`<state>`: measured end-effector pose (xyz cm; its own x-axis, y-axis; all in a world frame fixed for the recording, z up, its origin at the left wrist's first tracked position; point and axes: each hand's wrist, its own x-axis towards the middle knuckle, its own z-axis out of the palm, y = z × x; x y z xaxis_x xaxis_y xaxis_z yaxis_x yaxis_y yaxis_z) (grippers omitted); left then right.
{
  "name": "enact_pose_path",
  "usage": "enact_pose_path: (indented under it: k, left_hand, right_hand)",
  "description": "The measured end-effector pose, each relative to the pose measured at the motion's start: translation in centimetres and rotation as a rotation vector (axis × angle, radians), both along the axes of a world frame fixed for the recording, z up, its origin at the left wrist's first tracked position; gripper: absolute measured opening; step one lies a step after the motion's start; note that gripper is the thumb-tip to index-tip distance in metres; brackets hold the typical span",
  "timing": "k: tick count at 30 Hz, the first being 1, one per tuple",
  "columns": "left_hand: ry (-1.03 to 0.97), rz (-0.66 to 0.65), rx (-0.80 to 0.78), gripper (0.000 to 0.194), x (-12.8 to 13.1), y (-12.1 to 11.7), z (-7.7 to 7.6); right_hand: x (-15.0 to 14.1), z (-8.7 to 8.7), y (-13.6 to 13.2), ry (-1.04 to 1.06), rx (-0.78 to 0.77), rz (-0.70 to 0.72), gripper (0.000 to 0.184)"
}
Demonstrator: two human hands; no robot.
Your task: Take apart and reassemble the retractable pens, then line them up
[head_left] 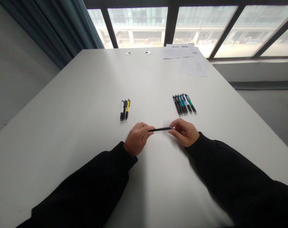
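Observation:
A black pen [161, 129] is held nearly level above the white table, in front of me. My left hand [139, 135] pinches its left end between thumb and fingers, hiding that end. At the other end, the thumb and curled fingers of my right hand [183, 131] close around the silver tip. Beyond my left hand lie three pens side by side: a white pen [122, 111], a black pen [124, 110] and a yellow pen [127, 110]. Past my right hand is a row of several pens [183, 104] with black, green, blue and white barrels.
The white table [86, 95] stretches to the window [139, 27]. Printed paper sheets [192, 66] lie at its far right corner. Two round fittings sit near the far edge, the left fitting [128, 53] and the right fitting [147, 53]. A blue-grey curtain [63, 28] hangs at left.

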<state>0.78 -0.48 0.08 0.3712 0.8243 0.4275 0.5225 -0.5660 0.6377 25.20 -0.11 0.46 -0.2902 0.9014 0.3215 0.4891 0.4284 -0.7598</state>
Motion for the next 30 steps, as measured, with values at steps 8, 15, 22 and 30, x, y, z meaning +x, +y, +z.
enact_pose_path:
  k: [8, 15, 22, 30]
  left_hand:
    - [-0.014, 0.005, -0.013, 0.016, 0.05, -0.01, 0.05]
    - [-0.015, -0.003, -0.018, 0.016, 0.06, 0.04, 0.04]
    - [-0.057, -0.015, 0.023, 0.015, -0.05, -0.03, -0.11]
    - [-0.573, 0.062, -0.244, 0.028, 0.22, 0.33, 0.50]
  right_hand:
    - [0.12, 0.05, 0.02, -0.060, -0.005, -0.006, 0.037]
    - [0.21, 0.15, -0.02, -0.098, -0.049, 0.000, 0.054]
    - [0.05, 0.00, 0.06, -0.193, 0.001, 0.042, 0.055]
    - [-0.29, 0.74, -0.40, 0.044, -0.367, 0.086, 0.060]
